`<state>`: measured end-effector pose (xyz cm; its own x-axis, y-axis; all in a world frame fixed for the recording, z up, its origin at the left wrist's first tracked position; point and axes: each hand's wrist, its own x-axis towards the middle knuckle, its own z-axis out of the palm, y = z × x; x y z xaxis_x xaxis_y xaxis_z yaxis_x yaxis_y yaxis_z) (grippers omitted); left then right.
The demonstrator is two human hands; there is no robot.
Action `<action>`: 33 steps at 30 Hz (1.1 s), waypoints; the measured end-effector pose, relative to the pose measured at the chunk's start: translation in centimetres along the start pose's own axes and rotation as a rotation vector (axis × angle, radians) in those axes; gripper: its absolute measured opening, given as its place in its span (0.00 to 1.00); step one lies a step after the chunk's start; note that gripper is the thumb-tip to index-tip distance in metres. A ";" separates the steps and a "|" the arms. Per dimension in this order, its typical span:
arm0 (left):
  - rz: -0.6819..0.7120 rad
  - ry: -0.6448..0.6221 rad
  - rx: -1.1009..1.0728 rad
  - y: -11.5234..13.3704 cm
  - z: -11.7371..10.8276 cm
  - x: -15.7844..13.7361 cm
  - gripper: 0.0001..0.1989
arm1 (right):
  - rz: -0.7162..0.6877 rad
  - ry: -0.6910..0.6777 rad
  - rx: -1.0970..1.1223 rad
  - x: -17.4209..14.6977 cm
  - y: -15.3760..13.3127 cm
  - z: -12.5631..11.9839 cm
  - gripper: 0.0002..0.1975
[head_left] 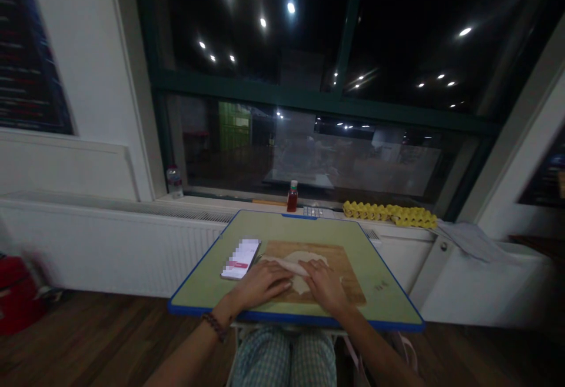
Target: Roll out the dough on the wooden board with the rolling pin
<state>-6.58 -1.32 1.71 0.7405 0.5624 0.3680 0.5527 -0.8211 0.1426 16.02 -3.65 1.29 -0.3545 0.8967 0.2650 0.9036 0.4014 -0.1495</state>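
Note:
A flattened sheet of pale dough (301,286) lies on a wooden board (351,275). Across it runs a pale cylinder (286,264); whether it is a rolling pin or rolled-up dough I cannot tell. My left hand (263,283) rests on the cylinder's left end, fingers stretched out and lying flat. At its right end, my right hand (323,281) lies palm down with its fingers extended. Both palms hide part of the dough and the board. Left of the board is a phone (241,259) with a lit screen, close to my left hand.
The board lies on a small green table (260,226) with a blue edge. On the windowsill stand a red sauce bottle (292,196), a plastic water bottle (175,182) and yellow egg cartons (388,214). A grey cloth (472,240) and white radiators (132,252) flank the table.

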 end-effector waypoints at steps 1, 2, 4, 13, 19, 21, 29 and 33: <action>-0.013 0.015 0.005 0.0 0.0 0.0 0.15 | -0.013 -0.006 0.013 0.0 0.0 0.1 0.23; -0.027 0.038 0.012 0.0 0.1 0.0 0.15 | -0.021 -0.005 0.024 0.0 0.2 0.3 0.23; -0.073 0.111 0.025 0.0 0.5 0.5 0.15 | -0.035 0.005 0.048 -0.1 0.7 0.6 0.22; -0.406 0.089 0.184 0.1 4.2 3.3 0.24 | -0.171 -0.093 0.229 -1.3 3.3 0.4 0.24; -0.464 0.060 0.244 0.5 4.5 3.6 0.24 | 0.006 -0.052 0.161 1.3 3.1 1.6 0.30; -0.474 0.046 0.238 0.6 4.3 3.5 0.24 | 0.055 -0.016 0.087 1.9 2.8 2.0 0.30; -0.396 0.118 0.244 2.4 5.8 1.2 0.26 | 0.019 0.037 0.057 0.1 3.0 3.2 0.27; -0.461 0.090 0.235 1.5 5.3 2.4 0.25 | 0.040 -0.008 0.022 1.2 3.1 3.0 0.28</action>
<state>-1.91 -0.73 -2.11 0.3703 0.8407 0.3952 0.8919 -0.4407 0.1017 17.68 -0.77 -1.70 -0.3199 0.9136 0.2509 0.9117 0.3689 -0.1808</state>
